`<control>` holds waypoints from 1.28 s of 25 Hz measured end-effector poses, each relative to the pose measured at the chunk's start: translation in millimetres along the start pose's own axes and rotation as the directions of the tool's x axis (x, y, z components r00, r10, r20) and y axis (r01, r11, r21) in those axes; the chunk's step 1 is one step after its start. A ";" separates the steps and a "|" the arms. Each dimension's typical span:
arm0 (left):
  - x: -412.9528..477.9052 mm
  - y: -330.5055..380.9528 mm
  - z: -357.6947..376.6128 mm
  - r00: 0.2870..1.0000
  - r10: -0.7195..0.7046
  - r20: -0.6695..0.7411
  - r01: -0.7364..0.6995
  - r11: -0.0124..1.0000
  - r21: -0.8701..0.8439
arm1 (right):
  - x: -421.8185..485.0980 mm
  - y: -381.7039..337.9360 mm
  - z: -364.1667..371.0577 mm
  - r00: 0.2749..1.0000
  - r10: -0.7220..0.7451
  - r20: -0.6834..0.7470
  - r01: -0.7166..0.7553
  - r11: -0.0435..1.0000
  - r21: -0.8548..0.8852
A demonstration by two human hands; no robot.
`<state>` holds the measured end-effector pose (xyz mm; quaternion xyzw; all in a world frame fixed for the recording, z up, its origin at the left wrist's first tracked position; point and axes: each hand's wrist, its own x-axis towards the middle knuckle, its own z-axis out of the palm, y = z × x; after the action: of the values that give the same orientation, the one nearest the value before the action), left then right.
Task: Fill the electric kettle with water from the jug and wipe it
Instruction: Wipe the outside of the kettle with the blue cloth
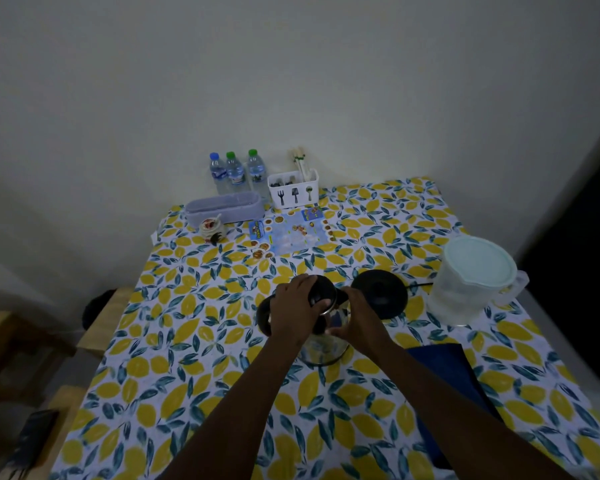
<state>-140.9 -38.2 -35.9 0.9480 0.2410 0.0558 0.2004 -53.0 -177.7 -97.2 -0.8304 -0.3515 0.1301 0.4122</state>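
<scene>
A steel electric kettle with a black lid and handle stands on the lemon-print tablecloth in the middle of the table. My left hand lies over its black lid and handle, fingers curled on the lid. My right hand grips the kettle's steel body from the right side. Just behind on the right lies the kettle's round black base, with its cord running right. A clear plastic jug with a pale lid stands at the right, holding water. A dark blue cloth lies by my right forearm.
At the back by the wall stand three water bottles, a white cutlery caddy, a lilac tray, a small jar and a printed menu sheet. A wooden bench sits left of the table.
</scene>
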 end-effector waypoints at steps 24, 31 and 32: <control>-66.8 66.1 142.1 0.866 0.344 0.362 -0.346 0.936 -0.063 | -150.7 173.4 -49.9 0.846 0.523 0.107 -0.351 0.697 -0.626; -71.8 63.8 147.3 0.893 0.323 0.313 -0.307 0.946 -0.101 | -135.9 174.4 -53.2 0.900 0.433 0.053 -0.282 0.669 -0.688; -72.1 61.2 146.1 0.903 0.323 0.284 -0.303 0.946 -0.114 | -132.3 175.7 -54.5 0.910 0.407 0.074 -0.244 0.674 -0.697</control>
<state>-148.1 -173.5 -145.1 0.9645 0.0506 -0.0484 0.2547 -36.9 -374.1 -209.1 -0.9515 -0.2635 0.1583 0.0110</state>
